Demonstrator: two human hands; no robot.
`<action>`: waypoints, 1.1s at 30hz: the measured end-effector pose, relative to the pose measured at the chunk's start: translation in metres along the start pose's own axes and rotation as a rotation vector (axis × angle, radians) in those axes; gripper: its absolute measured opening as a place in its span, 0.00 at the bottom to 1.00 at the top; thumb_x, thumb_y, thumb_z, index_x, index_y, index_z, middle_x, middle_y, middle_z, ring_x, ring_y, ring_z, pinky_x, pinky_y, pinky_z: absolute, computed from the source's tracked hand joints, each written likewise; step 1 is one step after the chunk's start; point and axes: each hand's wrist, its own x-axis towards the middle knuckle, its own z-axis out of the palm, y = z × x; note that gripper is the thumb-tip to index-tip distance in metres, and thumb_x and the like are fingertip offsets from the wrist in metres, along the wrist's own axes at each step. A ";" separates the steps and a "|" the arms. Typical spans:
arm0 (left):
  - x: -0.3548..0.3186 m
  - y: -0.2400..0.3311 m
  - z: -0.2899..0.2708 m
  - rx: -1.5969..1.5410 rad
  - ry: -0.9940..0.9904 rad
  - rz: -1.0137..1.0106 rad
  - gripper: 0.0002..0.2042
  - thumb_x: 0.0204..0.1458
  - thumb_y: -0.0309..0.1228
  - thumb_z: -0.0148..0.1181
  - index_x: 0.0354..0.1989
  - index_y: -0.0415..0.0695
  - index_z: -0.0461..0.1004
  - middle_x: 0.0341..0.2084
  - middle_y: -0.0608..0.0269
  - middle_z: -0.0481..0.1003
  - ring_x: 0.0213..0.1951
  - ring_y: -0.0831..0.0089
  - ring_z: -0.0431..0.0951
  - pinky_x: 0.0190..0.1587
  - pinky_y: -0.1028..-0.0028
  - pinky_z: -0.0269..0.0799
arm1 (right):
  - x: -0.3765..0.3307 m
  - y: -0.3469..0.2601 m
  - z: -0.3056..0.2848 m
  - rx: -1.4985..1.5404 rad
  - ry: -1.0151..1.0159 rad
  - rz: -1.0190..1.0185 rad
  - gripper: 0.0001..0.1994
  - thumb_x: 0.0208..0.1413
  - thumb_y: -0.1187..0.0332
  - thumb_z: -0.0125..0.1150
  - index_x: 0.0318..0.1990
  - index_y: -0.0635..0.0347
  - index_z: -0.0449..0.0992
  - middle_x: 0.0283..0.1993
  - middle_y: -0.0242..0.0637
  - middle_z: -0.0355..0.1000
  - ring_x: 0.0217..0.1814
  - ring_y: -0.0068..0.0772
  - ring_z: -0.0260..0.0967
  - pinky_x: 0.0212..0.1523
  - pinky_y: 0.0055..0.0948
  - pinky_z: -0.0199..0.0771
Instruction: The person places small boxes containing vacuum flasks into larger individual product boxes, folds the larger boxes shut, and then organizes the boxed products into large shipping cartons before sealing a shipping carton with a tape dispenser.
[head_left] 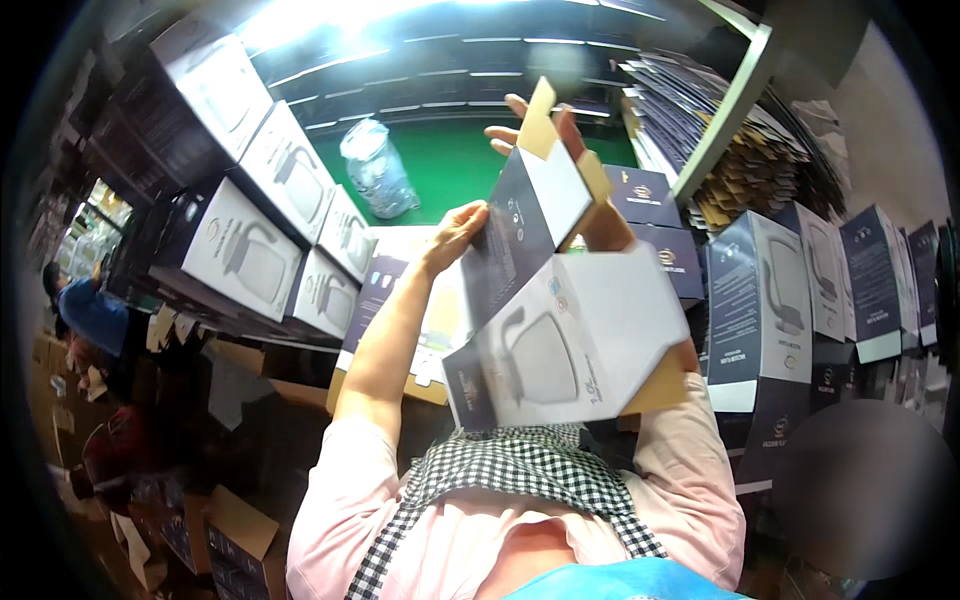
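A partly unfolded dark and white carton (545,355), printed with a jug picture, is held up before my chest. Its flaps with tan inner sides stick out at the far and near ends. My left hand (460,232) pinches the carton's dark side panel at its left edge. The right forearm runs behind or through the carton; the carton covers much of it. Past the far flaps my right hand (508,128) shows, its fingers stretched and spread. A white and dark printed carton sheet (440,325) lies on the table beneath.
Printed jug boxes (250,250) are stacked at the left. More boxes (765,300) stand in a row at the right, beneath a pile of flat cartons (680,110) near a pale post (735,100). A clear plastic bag (380,170) sits on the green surface. A person in blue (95,310) is far left.
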 end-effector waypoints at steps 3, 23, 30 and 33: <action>0.023 -0.010 0.034 0.291 0.075 0.030 0.20 0.65 0.44 0.45 0.48 0.38 0.71 0.39 0.64 0.73 0.44 0.76 0.69 0.52 0.75 0.63 | -0.008 -0.012 0.002 -0.396 0.205 -0.031 0.15 0.63 0.60 0.49 0.50 0.58 0.71 0.51 0.39 0.68 0.49 0.31 0.70 0.47 0.33 0.71; -0.069 0.121 0.113 -0.044 0.459 0.071 0.34 0.61 0.59 0.35 0.66 0.44 0.57 0.55 0.58 0.67 0.56 0.76 0.64 0.58 0.77 0.59 | -0.063 -0.045 0.040 -1.769 0.195 0.270 0.46 0.52 0.39 0.52 0.71 0.56 0.44 0.72 0.55 0.46 0.75 0.52 0.42 0.71 0.44 0.45; -0.061 0.043 0.071 0.131 0.583 0.031 0.29 0.65 0.50 0.36 0.65 0.39 0.57 0.55 0.54 0.66 0.57 0.68 0.64 0.60 0.72 0.56 | -0.078 0.082 -0.007 -1.873 0.368 0.129 0.60 0.35 0.40 0.72 0.70 0.59 0.41 0.56 0.53 0.62 0.59 0.52 0.61 0.59 0.49 0.57; -0.062 0.025 0.064 -0.055 0.644 0.249 0.27 0.66 0.47 0.37 0.62 0.36 0.60 0.53 0.55 0.68 0.55 0.70 0.67 0.58 0.73 0.60 | -0.098 0.077 -0.031 -1.359 0.056 -0.013 0.58 0.32 0.29 0.65 0.65 0.63 0.55 0.63 0.51 0.58 0.71 0.49 0.48 0.70 0.50 0.38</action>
